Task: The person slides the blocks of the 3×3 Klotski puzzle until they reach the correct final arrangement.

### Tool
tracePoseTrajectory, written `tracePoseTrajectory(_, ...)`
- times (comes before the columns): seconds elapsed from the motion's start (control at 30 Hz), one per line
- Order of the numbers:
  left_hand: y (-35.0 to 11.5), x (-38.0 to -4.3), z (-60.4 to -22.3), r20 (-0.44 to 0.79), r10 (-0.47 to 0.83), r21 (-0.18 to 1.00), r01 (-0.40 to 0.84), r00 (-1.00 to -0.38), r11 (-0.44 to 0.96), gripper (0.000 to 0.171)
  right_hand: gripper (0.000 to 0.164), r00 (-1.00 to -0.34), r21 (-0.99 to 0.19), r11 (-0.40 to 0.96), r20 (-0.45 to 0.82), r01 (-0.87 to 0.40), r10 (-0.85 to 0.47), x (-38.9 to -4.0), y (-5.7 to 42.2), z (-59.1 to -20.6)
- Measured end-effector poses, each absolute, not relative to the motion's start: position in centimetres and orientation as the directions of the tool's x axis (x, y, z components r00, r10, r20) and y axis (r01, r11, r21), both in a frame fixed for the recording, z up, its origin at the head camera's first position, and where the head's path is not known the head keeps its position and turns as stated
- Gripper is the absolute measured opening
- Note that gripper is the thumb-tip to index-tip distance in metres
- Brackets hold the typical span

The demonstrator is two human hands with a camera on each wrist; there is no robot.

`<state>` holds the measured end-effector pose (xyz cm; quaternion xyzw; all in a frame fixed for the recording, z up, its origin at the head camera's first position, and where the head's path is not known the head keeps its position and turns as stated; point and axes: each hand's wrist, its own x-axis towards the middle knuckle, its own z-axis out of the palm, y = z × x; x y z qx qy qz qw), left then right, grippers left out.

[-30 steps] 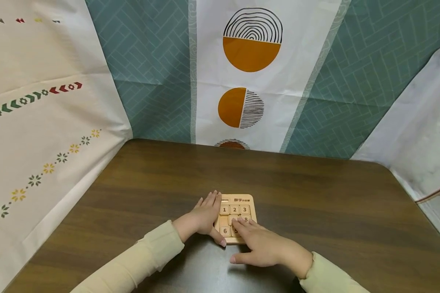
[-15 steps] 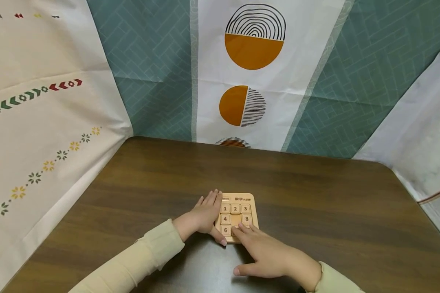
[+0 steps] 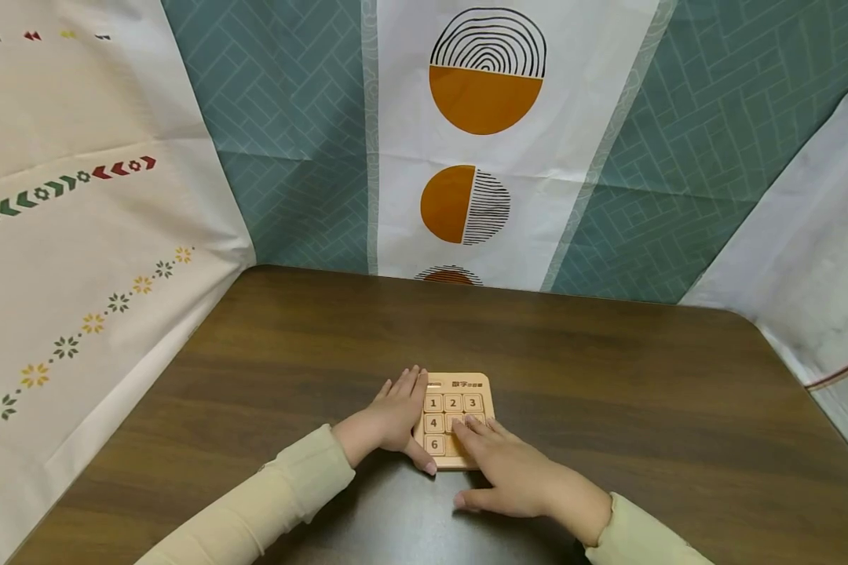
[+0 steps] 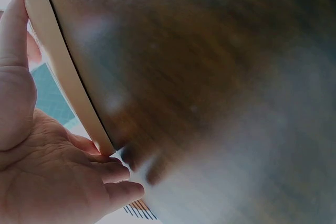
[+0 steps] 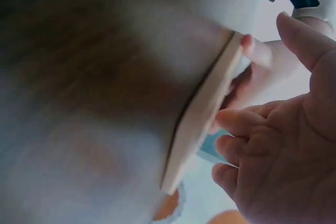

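A wooden number sliding puzzle (image 3: 472,378) lies flat on the table, its tiles 1, 2, 3, 4 and 6 readable. My left hand (image 3: 396,414) holds its left side, thumb at the near corner and fingers along the edge toward the far end. In the left wrist view, the puzzle's pale side (image 4: 68,77) runs between thumb and fingers. My right hand (image 3: 512,475) reaches over the near right part with extended fingers, the index fingertip on the middle tile (image 3: 452,421). Below that tile shows a gap (image 3: 454,446). The right-hand tiles of the lower rows are mostly covered by the fingers.
The dark wooden table (image 3: 325,329) spreads around the puzzle. Patterned cloths hang behind it, a teal and white one (image 3: 297,157) at the back and a cream one (image 3: 78,267) on the left. A whitish cloth (image 3: 813,259) hangs at the right.
Tile 4 has slid left from the centre of the grid. A tile from the bottom row has then moved up into the centre with my right fingertips. My left hand stays in place.
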<state>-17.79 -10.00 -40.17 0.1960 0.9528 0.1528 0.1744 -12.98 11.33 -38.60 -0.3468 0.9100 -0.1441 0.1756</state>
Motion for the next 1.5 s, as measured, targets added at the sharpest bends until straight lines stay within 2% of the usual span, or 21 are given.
tracePoseTrajectory(0.3, -10.5, -18.0, -39.9, -0.277, 0.410, 0.349, 0.307, -0.869, 0.886, 0.137, 0.089, -0.698, -0.366, 0.731, -0.245, -0.576, -0.673, -11.5, 12.2, -37.4)
tracePoseTrajectory(0.53, -10.4, -17.9, -40.4, -0.267, 0.420, 0.353, 0.317, -0.867, 0.880, 0.137, 0.093, -0.662, -0.426, 0.703, -0.270, -0.569, -0.699, -11.7, 10.7, -37.6)
tracePoseTrajectory(0.83, -10.5, -18.0, -40.6, -0.275, 0.417, 0.348, 0.315, -0.866, 0.883, 0.139, 0.090, -0.736, -0.409, 0.749, -0.227, -0.522, -0.637, -13.3, 11.7, -38.2)
tracePoseTrajectory(1.23, -10.8, -18.2, -40.4, -0.283, 0.406, 0.331, 0.309, -0.869, 0.892, 0.138, 0.089, -0.700, -0.414, 0.732, -0.260, -0.541, -0.665, -12.4, 12.0, -37.1)
tracePoseTrajectory(1.5, -10.3, -17.9, -40.3, -0.298, 0.421, 0.357, 0.309, -0.857, 0.882, 0.138, 0.088, -0.703, -0.334, 0.742, -0.254, -0.581, -0.664, -11.6, 11.3, -37.3)
